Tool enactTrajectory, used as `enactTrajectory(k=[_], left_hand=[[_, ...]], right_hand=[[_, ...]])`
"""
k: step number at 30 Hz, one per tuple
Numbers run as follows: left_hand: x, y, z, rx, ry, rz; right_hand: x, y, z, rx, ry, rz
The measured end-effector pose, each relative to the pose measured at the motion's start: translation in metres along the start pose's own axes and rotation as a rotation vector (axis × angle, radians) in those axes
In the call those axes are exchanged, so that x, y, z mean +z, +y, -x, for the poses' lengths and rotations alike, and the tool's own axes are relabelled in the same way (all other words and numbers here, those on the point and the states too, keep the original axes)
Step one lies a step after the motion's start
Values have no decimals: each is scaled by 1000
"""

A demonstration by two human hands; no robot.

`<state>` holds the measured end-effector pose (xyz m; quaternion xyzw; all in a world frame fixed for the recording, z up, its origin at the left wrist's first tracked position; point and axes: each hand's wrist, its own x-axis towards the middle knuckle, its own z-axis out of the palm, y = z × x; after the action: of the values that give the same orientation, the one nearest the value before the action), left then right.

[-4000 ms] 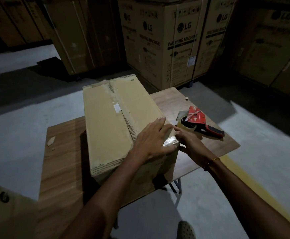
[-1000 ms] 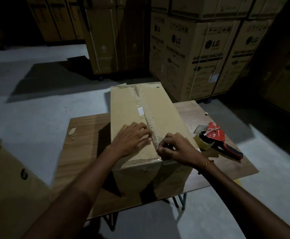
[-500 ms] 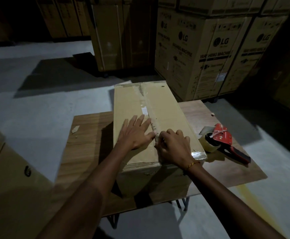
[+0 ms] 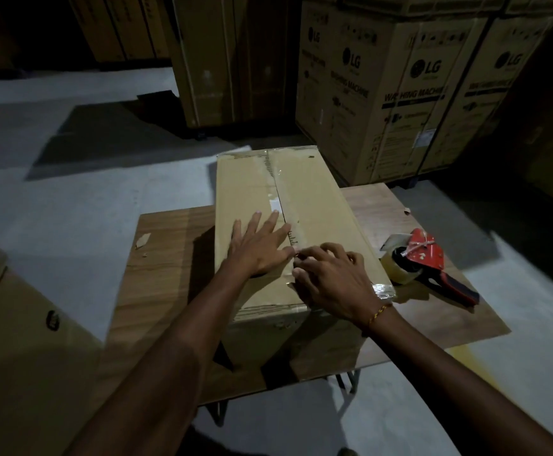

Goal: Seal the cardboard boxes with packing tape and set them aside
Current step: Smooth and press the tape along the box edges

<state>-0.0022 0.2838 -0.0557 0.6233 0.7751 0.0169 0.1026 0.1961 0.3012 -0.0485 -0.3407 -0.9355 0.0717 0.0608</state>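
A long brown cardboard box [image 4: 314, 205] lies lengthwise on a small wooden table [image 4: 163, 284], its top flaps closed along a centre seam with clear tape on it. My left hand [image 4: 258, 248] presses flat on the left flap beside the seam, fingers spread. My right hand [image 4: 331, 281] rests on the near part of the seam with fingers bent, fingertips on the tape. A red tape dispenser [image 4: 423, 261] with a roll of clear tape lies on the table right of the box, untouched.
Tall stacked cartons printed "LG washing machine" [image 4: 397, 93] stand behind and to the right of the table. More cartons [image 4: 15, 340] lie at the near left. A scrap of cardboard [image 4: 143, 240] sits on the table's left. Grey concrete floor surrounds the table.
My left hand has slid slightly forward along the left flap and spread flat. My right hand has stayed on the near seam, its fingers more bent. The dispenser has not moved.
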Motion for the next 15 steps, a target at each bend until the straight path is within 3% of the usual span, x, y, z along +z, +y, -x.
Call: enactTrajectory(k=[6, 11, 15], left_hand=[[9, 10, 24, 114, 72, -5], [10, 15, 54, 143, 59, 11], [11, 11, 80, -200, 165, -29]], right_hand=[[1, 19, 10, -75, -96, -56], [-13, 36, 14, -121, -56, -113], [-14, 47, 33, 70, 155, 1]])
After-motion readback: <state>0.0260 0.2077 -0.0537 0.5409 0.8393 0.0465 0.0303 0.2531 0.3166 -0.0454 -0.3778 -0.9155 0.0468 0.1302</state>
